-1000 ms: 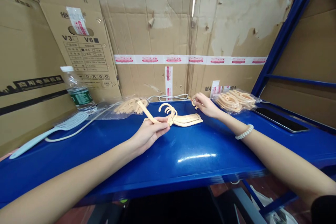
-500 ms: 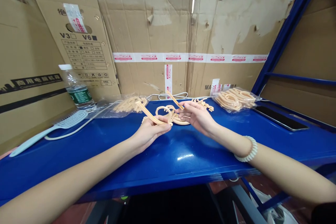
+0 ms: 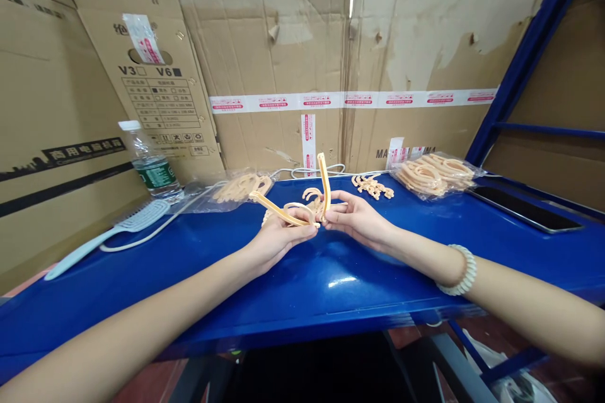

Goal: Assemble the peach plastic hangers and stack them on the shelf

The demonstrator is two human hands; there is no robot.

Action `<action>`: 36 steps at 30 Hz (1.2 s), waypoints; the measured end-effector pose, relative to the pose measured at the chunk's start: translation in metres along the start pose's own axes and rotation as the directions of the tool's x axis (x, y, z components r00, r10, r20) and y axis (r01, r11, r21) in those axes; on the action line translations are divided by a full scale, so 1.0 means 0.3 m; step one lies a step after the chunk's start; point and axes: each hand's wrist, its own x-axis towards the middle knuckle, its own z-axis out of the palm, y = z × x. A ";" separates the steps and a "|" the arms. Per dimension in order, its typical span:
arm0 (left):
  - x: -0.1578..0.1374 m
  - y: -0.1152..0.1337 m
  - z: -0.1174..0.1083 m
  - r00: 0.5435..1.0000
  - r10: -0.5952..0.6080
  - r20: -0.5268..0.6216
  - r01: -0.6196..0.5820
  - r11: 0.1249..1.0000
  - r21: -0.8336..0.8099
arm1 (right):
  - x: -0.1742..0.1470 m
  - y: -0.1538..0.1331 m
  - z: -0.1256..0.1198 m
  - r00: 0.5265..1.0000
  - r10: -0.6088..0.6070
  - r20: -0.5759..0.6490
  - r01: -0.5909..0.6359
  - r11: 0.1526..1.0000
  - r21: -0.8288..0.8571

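My left hand [image 3: 278,238] is closed on a curved beige strip [image 3: 270,204] with a groove along it, its free end pointing up and left. In my right hand [image 3: 363,220] a second grooved beige strip [image 3: 324,177] stands nearly upright, pinched near its lower end. The lower ends of the two strips are close together; whether they touch I cannot tell. Just behind my fingers lie more curved beige pieces [image 3: 311,193], partly hidden by the hands. A loose heap of small beige hooked pieces [image 3: 372,187] is on the blue table [image 3: 302,283] beyond my right hand.
Clear bags of beige pieces lie at the back left [image 3: 243,187] and back right [image 3: 432,173]. A phone [image 3: 524,208] is far right. At left are a water bottle [image 3: 154,167], a pale blue hairbrush [image 3: 113,233] and a white cable [image 3: 155,225]. Cardboard [image 3: 283,50] walls the back.
My right hand has moved down toward my left hand, turning its strip more upright and bringing its lower end beside the left strip's end. The view has shifted slightly.
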 end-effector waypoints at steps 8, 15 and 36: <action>0.000 0.000 -0.001 0.999 0.028 0.025 -0.030 0.997 0.076 | 0.009 -0.010 -0.019 0.995 0.049 0.083 -0.041 0.994 -0.101; -0.002 -0.008 -0.007 0.992 0.040 0.117 -0.052 0.994 0.097 | 0.006 -0.024 -0.022 0.978 0.060 0.198 -0.026 0.986 -0.167; -0.023 -0.017 0.012 0.998 0.019 -0.068 -0.016 0.999 0.037 | -0.019 -0.013 -0.007 0.982 -0.053 0.184 0.112 0.937 -0.330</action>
